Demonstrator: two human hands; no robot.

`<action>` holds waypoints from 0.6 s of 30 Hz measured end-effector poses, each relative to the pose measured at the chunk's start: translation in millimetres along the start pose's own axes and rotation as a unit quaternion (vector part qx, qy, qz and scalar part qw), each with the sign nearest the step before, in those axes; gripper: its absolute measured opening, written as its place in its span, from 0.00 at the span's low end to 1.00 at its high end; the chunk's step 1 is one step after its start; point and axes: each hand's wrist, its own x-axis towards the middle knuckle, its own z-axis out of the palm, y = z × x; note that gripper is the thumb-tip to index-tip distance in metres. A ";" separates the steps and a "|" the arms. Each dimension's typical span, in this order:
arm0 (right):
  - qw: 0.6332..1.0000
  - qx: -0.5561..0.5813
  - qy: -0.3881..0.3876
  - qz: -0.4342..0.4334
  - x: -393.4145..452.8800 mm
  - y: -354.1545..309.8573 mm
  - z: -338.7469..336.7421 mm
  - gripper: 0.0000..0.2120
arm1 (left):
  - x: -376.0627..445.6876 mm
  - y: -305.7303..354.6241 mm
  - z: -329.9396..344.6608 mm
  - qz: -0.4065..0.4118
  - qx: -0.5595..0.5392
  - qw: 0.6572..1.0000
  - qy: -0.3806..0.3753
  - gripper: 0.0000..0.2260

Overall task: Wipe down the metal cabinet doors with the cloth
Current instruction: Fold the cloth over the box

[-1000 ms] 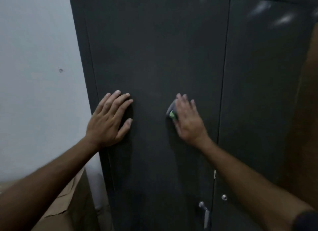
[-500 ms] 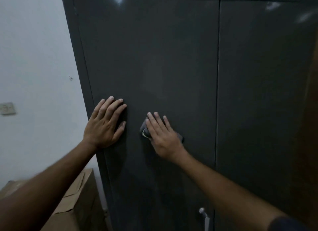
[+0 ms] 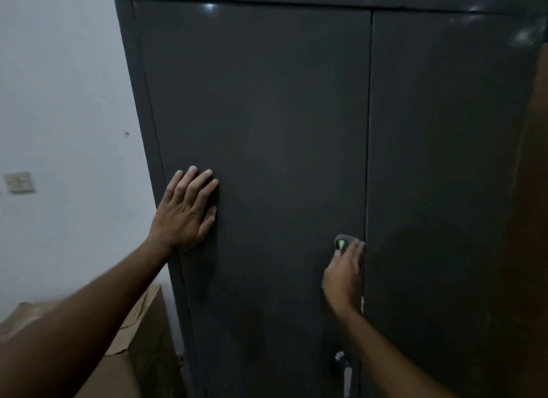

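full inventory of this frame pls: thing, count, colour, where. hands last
dark grey metal cabinet: 1, two closed doors, fills centre and right
silver metal door handle: 1, low on the left door beside the centre seam
dark grey cloth with a green patch: 1, against the left door near the seam, under the right hand
white wall: 1, left of the cabinet
pale wall switch plate: 1, on the wall at far left
brown cardboard box: 1, bottom left beside the cabinet
brown surface: 1, right edge, cannot tell what it is
left hand: flat on the left door
right hand: presses the cloth, blurred
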 end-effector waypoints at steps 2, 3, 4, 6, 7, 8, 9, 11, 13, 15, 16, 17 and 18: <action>0.995 0.055 -0.058 -0.062 -8.5 -28.0 -6.3 0.24 | -0.3 14.5 -8.7 -0.042 -0.031 0.999 -0.014 0.27; 0.991 0.086 -0.073 -0.078 -11.0 -42.7 -9.0 0.22 | -0.8 22.9 -14.7 -0.054 -0.049 0.997 -0.020 0.25; 0.986 0.116 -0.078 -0.092 -13.4 -57.9 -12.1 0.19 | -2.4 30.5 -22.2 -0.055 -0.068 0.996 -0.028 0.23; 0.974 0.178 -0.101 -0.100 -19.0 -88.5 -17.7 0.15 | -8.6 41.2 -39.6 -0.040 -0.119 0.991 -0.048 0.20; 0.966 0.205 -0.131 -0.089 -22.3 -103.0 -19.4 0.13 | -12.7 44.4 -48.6 -0.040 -0.160 0.984 -0.070 0.18; 0.955 0.232 -0.169 -0.075 -27.6 -117.2 -20.0 0.10 | -17.1 45.6 -58.2 -0.051 -0.208 0.972 -0.100 0.16; 0.940 0.263 -0.206 -0.061 -34.9 -130.1 -20.3 0.07 | -22.0 45.5 -67.5 -0.075 -0.260 0.953 -0.135 0.15; 0.910 0.323 -0.255 -0.039 -55.3 -156.2 -20.0 0.05 | -33.3 41.6 -84.5 -0.152 -0.382 0.886 -0.215 0.16; 0.887 0.371 -0.272 -0.028 -78.8 -181.1 -15.8 0.05 | -45.0 31.3 -99.4 -0.233 -0.476 0.808 -0.257 0.22; 0.868 0.405 -0.289 -0.016 -101.5 -204.1 -7.2 0.07 | -58.5 14.1 -110.1 -0.291 -0.506 0.775 -0.243 0.22; 0.858 0.416 -0.302 -0.006 -111.9 -215.2 -1.8 0.08 | -65.6 3.9 -114.7 -0.315 -0.515 0.764 -0.226 0.20; 0.847 0.426 -0.317 0.003 -121.9 -225.5 3.8 0.08 | -73.2 -7.1 -118.7 -0.335 -0.528 0.752 -0.210 0.17; 0.837 0.435 -0.333 0.012 -131.1 -234.7 10.3 0.07 | -81.6 -18.5 -121.6 -0.352 -0.545 0.735 -0.196 0.13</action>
